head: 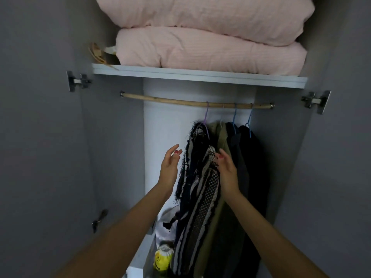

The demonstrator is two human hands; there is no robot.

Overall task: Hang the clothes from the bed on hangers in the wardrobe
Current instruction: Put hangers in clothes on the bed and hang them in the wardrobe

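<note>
Four garments hang on the wooden rail point(192, 102) inside the open wardrobe point(112, 137), all crowded toward its right end. The nearest to the middle is a fringed striped garment point(197, 177) in black, grey and white, on a purple hanger point(206, 117). Behind it hangs an olive green garment point(221, 135), whose hanger is hard to make out, then a dark navy one point(233, 137) on a blue hanger point(234, 117), and a black one point(255, 149) on a second blue hanger point(249, 122).

Both hands are empty, with fingers relaxed and straight. The left hand point(169, 167) hovers just left of the striped garment without touching it. The right hand point(227, 169) lies against the garment's right side, its fingertips at or touching the fabric. The hands stand apart, one on each side of it, as if the piece is just being let go or straightened.

So at least four pieces look hung. The left half of the rail is bare, with room for more. The bed is not in view, so whether any clothes remain on it cannot be told. No spare hangers show either.

Above the rail, a shelf point(200, 76) carries two pink pillows point(200, 37). Low in the wardrobe sit a yellow packet point(162, 257) and some pale bags point(166, 225).
</note>
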